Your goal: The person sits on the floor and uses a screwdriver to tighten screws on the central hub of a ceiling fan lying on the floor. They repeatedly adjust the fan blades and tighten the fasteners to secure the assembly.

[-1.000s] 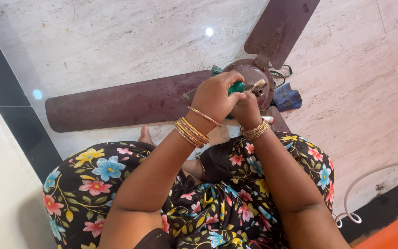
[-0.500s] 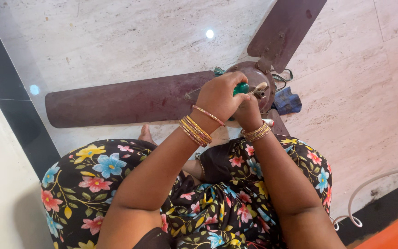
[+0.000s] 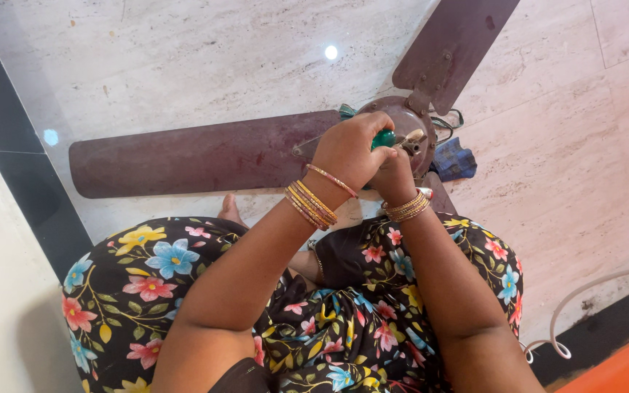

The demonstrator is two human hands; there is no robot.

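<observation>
Little had shifted since the earlier frames: both hands had stayed bunched over the hub of the ceiling fan [image 3: 402, 120], with only a slight turn of the left wrist. The left hand [image 3: 349, 149] was closed round a green-handled tool [image 3: 383, 138], apparently a screwdriver, its tip hidden at the motor housing. The right hand [image 3: 393, 166] was pressed against the left from the 5 o'clock side, fingers curled near a pale fitting at the hub; whether it gripped that fitting could not be told. The fan lay flat on the pale stone floor [image 3: 183, 65], one maroon blade [image 3: 198, 154] reaching toward 9 o'clock and another blade [image 3: 456, 47] toward 1 o'clock. A blue cloth [image 3: 454, 160] sat just beside the hub at 3 o'clock. A white cord [image 3: 584, 306] curled on the floor near the person's knee. Judging by the steady grip, work at the hub fastening appeared to be continuing.
</observation>
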